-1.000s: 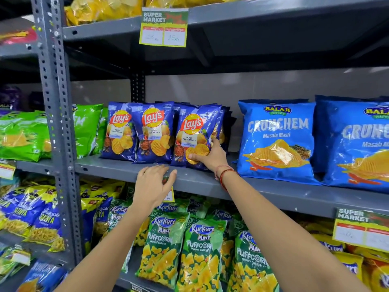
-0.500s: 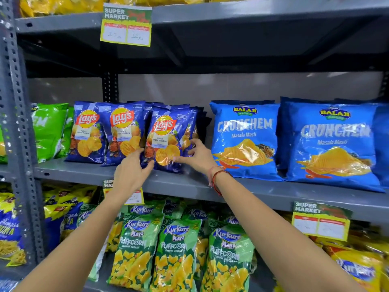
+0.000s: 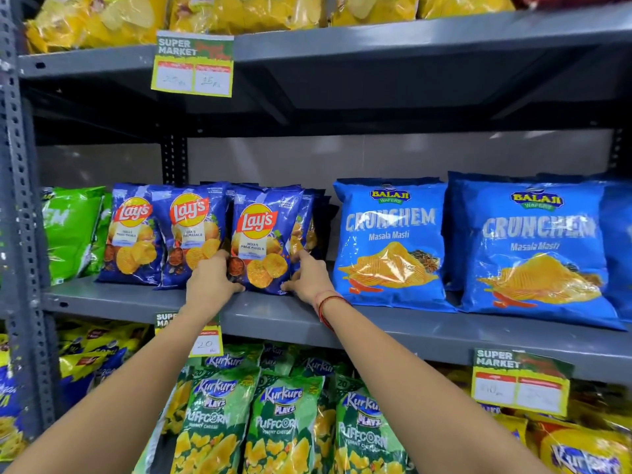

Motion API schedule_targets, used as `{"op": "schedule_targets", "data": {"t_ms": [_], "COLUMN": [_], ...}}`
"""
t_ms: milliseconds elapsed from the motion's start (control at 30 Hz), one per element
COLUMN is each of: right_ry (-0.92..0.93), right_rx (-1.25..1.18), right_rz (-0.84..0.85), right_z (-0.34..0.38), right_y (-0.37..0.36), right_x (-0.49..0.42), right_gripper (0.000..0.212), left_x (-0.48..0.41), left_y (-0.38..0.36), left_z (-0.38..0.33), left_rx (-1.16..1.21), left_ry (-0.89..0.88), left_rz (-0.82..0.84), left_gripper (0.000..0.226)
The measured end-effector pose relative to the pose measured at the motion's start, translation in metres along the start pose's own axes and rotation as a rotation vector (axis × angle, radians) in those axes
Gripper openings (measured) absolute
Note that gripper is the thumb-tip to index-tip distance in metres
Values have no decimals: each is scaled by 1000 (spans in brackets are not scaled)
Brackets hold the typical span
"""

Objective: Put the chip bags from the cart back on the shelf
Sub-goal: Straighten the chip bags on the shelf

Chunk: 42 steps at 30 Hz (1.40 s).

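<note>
Three glossy dark-blue Lay's chip bags stand upright in front on the grey metal shelf (image 3: 136,302) (more are tucked behind). The left hand (image 3: 210,282) and right hand (image 3: 307,277), fingers loosely curled, press either side of the front right Lay's bag (image 3: 265,241), bracketing its lower corners at the shelf's front edge. Two larger sky-blue Crunchem pillow bags (image 3: 390,244) sit to the right, a narrow gap between them and the Lay's. Above the bags, open room reaches the upper shelf. Three green Kurkure Puffcorn pouches (image 3: 287,429) hang below.
</note>
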State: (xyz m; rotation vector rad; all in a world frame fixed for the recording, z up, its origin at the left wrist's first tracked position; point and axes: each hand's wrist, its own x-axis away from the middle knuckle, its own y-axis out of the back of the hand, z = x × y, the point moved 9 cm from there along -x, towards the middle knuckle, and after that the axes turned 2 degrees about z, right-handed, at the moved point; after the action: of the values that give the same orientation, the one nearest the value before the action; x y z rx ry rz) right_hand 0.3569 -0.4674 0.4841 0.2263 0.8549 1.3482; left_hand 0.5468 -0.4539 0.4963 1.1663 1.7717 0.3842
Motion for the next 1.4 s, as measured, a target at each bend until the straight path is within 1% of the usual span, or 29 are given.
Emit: {"op": "schedule_targets", "data": {"t_ms": [67,133,267,333,400,433,500,567,600,700,767,800,833,900,967,1000,1100,1167,1200,1233,1333,1400], "right_ry": [8,12,51,97,142,168,205,229,232,184,118,71,14,-109,-192,-205,-150,-94,-78,-71,-85,-88], "right_rx": [4,-1,-29,-30,-55,-76,-89,-44,-2,116,141,123,67,-149,-323,-353,-395,-442,-465,-482,-515,-497], "right_rz": [-5,-12,-56,-84,-127,-160,-247,-386,-474,-748,-862,-867,-827,-673,-537,-511,-516,-527,-535,-542,-548,-549], "right_z": [1,1,7,15,23,27,28,22,17,-5,-24,-36,-49,-75,-90,-93,-90,-87,-87,-88,-95,-95], "right_y": [0,1,15,30,50,62,88,117,134,181,204,210,212,207,198,196,200,203,204,204,201,201], "right_x": [0,3,18,29,41,49,61,71,75,92,100,98,92,77,66,63,58,56,57,57,56,57], "right_gripper": [51,51,56,54,50,47,39,36,37,43,52,57,63,74,77,76,73,70,69,68,68,67], "left_x": [-1,-4,-3,-1,1,2,6,16,20,23,20,17,12,6,0,0,1,2,-1,0,2,1], "left_y": [1,-1,2,7,18,26,39,38,33,-1,-25,-37,-49,-76,-102,-110,-112,-111,-114,-114,-114,-114], "left_z": [-1,0,0,-3,-12,-21,-49,-83,-100,-144,-162,-166,-168,-169,-171,-175,-181,-183,-182,-182,-181,-180], "left_rx": [-35,-48,-89,-157,-222,-237,-219,-103,11,407,585,672,767,949,1071,1103,1181,1231,1254,1249,1187,1139], "left_ry": [21,53,89,91,80,47,-64,-185,-228,-261,-193,-126,-53,107,210,224,230,192,172,157,122,116], "left_rz": [17,82,189,201,140,70,-81,-164,-154,14,84,109,129,192,271,288,209,185,174,160,91,58], "left_gripper": [56,55,66,53,38,34,37,45,47,53,58,59,61,72,91,91,67,66,71,71,56,54]}}
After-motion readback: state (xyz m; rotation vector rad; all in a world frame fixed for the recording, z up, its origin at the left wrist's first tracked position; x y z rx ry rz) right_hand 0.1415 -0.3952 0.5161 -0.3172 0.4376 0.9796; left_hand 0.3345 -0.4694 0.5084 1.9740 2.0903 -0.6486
